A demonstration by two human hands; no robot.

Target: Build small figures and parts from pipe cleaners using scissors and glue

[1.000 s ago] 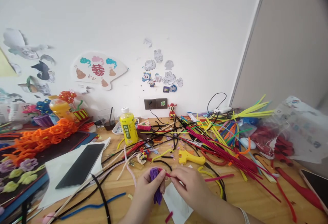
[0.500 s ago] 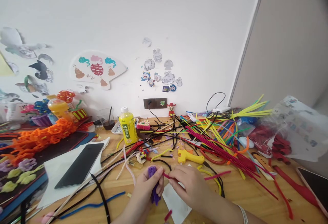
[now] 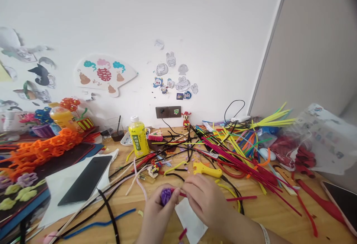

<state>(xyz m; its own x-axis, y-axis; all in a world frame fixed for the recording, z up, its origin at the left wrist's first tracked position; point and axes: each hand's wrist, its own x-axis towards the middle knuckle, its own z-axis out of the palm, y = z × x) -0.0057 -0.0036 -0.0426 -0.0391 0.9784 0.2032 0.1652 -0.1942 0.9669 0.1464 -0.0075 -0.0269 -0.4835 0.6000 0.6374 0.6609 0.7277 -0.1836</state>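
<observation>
My left hand [image 3: 158, 208] is closed around a purple bundle of fuzzy pipe cleaners [image 3: 166, 196], its looped end facing up toward me. My right hand [image 3: 205, 197] pinches a magenta pipe cleaner [image 3: 241, 198] beside the bundle. One end of that strand meets the purple bundle at my left fingertips; the other sticks out to the right past my right hand. Under my hands lies a white paper sheet [image 3: 192, 221], with a short magenta piece [image 3: 182, 233] at its lower left edge. My fingers hide where the strand joins the bundle.
A yellow glue gun [image 3: 208, 170] lies just beyond my right hand. Loose pipe cleaners [image 3: 237, 154] spread to the right, near scissors [image 3: 210, 154]. A yellow drink bottle [image 3: 138, 136] stands behind. To the left are a dark phone [image 3: 86, 180] and orange pipe-cleaner flowers [image 3: 41, 149].
The purple bundle has turned in my left hand, from hanging lengthwise to showing its looped end. My right hand has moved slightly, still pinching the magenta pipe cleaner.
</observation>
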